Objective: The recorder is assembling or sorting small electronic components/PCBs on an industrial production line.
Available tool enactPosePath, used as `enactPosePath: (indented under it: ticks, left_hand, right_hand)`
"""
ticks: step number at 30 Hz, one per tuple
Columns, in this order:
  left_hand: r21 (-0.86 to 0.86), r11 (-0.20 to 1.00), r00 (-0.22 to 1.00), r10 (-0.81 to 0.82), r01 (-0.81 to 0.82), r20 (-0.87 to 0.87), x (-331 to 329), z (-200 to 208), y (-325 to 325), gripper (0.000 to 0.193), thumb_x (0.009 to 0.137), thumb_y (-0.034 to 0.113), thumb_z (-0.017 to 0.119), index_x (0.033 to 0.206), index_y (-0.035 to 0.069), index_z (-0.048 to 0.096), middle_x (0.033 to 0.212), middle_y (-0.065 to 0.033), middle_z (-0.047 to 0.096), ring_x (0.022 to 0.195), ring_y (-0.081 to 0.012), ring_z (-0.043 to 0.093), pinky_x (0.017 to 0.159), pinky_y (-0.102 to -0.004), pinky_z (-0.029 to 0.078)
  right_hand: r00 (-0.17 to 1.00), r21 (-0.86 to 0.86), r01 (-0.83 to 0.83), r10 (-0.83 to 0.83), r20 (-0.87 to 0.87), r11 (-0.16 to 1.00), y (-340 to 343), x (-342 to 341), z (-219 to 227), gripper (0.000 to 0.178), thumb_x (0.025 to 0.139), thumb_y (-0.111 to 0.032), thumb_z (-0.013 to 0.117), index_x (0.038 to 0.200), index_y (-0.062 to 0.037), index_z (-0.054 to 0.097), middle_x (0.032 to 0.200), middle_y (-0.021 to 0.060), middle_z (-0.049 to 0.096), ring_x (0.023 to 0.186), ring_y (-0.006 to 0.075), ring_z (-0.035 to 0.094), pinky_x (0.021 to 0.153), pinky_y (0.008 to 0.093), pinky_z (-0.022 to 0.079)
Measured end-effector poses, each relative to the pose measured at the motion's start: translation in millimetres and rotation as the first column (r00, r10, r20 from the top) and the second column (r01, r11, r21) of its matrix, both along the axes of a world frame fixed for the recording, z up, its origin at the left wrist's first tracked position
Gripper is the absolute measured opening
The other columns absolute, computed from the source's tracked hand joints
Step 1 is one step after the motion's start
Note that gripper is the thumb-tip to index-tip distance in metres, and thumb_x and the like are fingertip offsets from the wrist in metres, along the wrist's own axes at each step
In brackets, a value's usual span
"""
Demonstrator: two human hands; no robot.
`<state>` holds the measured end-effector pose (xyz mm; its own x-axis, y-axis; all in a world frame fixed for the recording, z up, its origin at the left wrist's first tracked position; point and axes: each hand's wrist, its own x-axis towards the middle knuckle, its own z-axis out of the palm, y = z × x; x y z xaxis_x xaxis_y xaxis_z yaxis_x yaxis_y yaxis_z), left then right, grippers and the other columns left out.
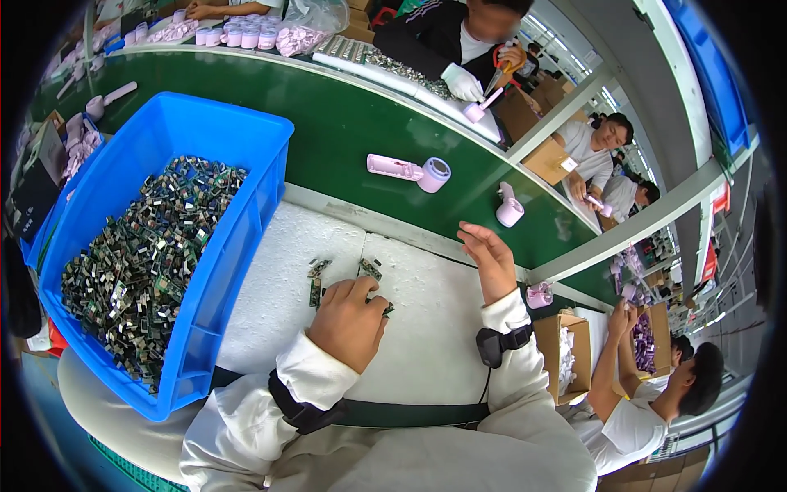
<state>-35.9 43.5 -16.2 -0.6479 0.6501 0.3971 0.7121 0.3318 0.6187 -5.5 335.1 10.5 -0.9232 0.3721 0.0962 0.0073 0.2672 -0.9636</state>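
Observation:
My left hand [351, 320] is down on a white foam pad [434, 353] with its fingers curled. A small green circuit board [388, 310] pokes out from under its fingertips, partly hidden. Just beyond and beside that hand lie a few loose circuit boards [316, 287], and another small board [370, 267] sits by the knuckles. Raised at the pad's right side, my right hand [492, 261] holds nothing, its fingers stretched and slightly bent. To the left, a blue bin [266, 197] holds a heap of small circuit boards [156, 254].
A pink fan-like housing [410, 170] and a pink round part [509, 209] lie on the green bench [328, 131]. Near my right wrist are a small pink part [539, 295] and a cardboard box [580, 361] with white pieces. Across the bench, a gloved person holds orange scissors [502, 66].

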Motion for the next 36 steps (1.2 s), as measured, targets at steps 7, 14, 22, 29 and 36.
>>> enactPosePath:
  ticks: [7,14,22,29,36]
  left_hand:
    - [-0.038,0.999,0.999,-0.001,-0.001,-0.046,-2.1,-3.0,1.4,0.016,0.080,0.011,0.074,0.094,0.005,0.071,0.114,-0.0119,0.059,0.105,-0.0329,0.058,0.095,-0.0434,0.046]
    - [-0.035,0.999,0.996,-0.031,0.029,-0.080,-3.3,-5.5,0.3,0.015,0.080,0.013,0.074,0.093,0.005,0.072,0.115,-0.0114,0.060,0.104,-0.0328,0.058,0.096,-0.0440,0.045]
    - [0.069,0.997,0.998,-0.019,0.022,-0.052,-4.5,-12.5,5.4,0.013,0.083,0.010,0.071,0.095,0.004,0.072,0.111,-0.0120,0.062,0.105,-0.0345,0.058,0.094,-0.0437,0.046]
    - [0.394,0.912,0.990,0.136,-0.112,-0.032,-7.6,-5.3,1.8,0.013,0.086,0.005,0.069,0.099,0.003,0.071,0.106,-0.0130,0.063,0.099,-0.0338,0.059,0.089,-0.0423,0.049]
    - [0.482,0.828,0.958,0.247,-0.286,0.144,-4.6,24.6,-7.0,0.019,0.089,0.004,0.068,0.108,0.002,0.069,0.102,-0.0141,0.063,0.086,-0.0301,0.060,0.076,-0.0366,0.050]
  right_hand:
    - [0.999,0.183,0.041,-0.035,-0.037,0.982,4.7,-23.4,-7.3,0.047,0.092,-0.013,0.067,0.135,-0.0001,0.053,0.134,0.0118,0.059,0.122,0.0232,0.056,0.102,0.0344,0.045]
    - [0.965,0.484,0.238,-0.263,-0.015,0.842,74.9,-124.7,-39.8,0.084,0.084,-0.030,0.080,0.151,-0.0056,0.035,0.135,0.0122,0.056,0.125,0.0225,0.054,0.102,0.0377,0.047]
    - [0.991,0.374,0.129,-0.127,-0.029,0.919,108.9,-164.2,-63.9,0.081,0.077,-0.035,0.087,0.140,-0.0018,0.048,0.125,0.0141,0.063,0.114,0.0243,0.062,0.096,0.0341,0.051]
    - [0.990,0.042,-0.019,0.013,0.143,0.999,23.6,-102.5,16.5,0.065,0.084,-0.021,0.083,0.138,-0.0070,0.051,0.126,0.0078,0.063,0.113,0.0196,0.062,0.100,0.0326,0.049]
    - [0.796,-0.018,-0.587,0.581,0.172,0.809,25.9,-24.1,32.6,0.069,0.081,-0.010,0.082,0.142,-0.0081,0.049,0.141,0.0085,0.053,0.131,0.0190,0.049,0.112,0.0352,0.036]
